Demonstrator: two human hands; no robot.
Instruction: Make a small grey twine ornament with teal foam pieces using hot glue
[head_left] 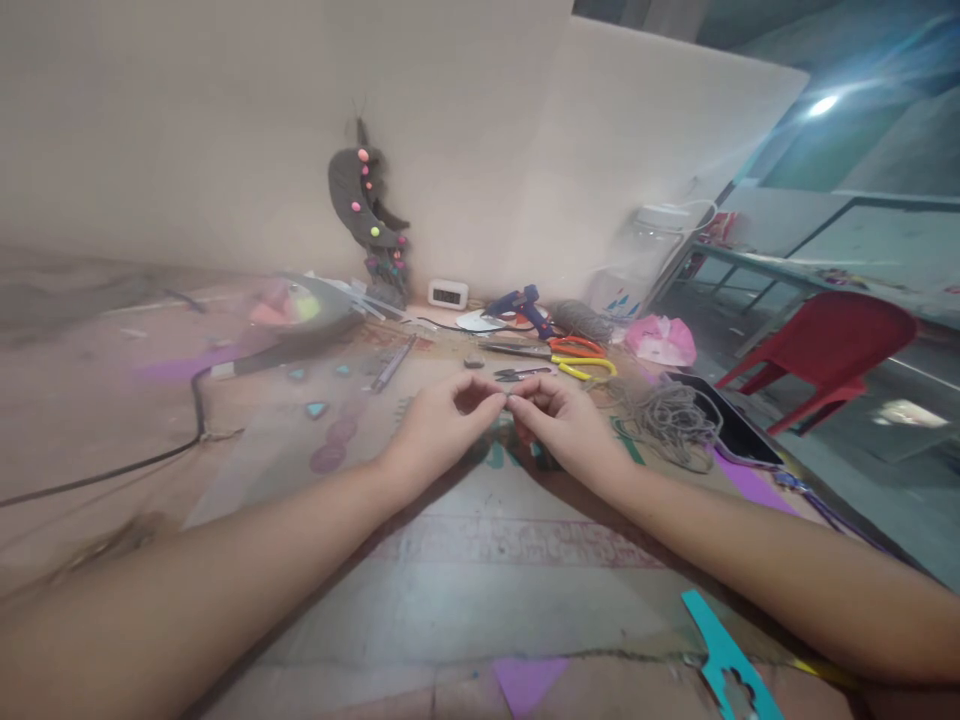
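Observation:
My left hand (442, 425) and my right hand (559, 415) meet over the middle of a cardboard-covered table (480, 580), fingertips pinched together and touching. Whatever lies between the fingertips is too small to make out. A loose tangle of grey twine (667, 415) lies just right of my right hand. Small snips (517, 374) rest beyond my fingers, and yellow-handled scissors (589, 368) and orange-handled scissors (574, 346) lie further back.
A blue glue gun (521, 303), a small white clock (448, 293) and a dark crescent ornament with coloured beads (367, 215) stand at the wall. A black tray (731, 425), pink cloth (661, 340) and red chair (829, 350) are right. Teal and purple paper cutouts are scattered.

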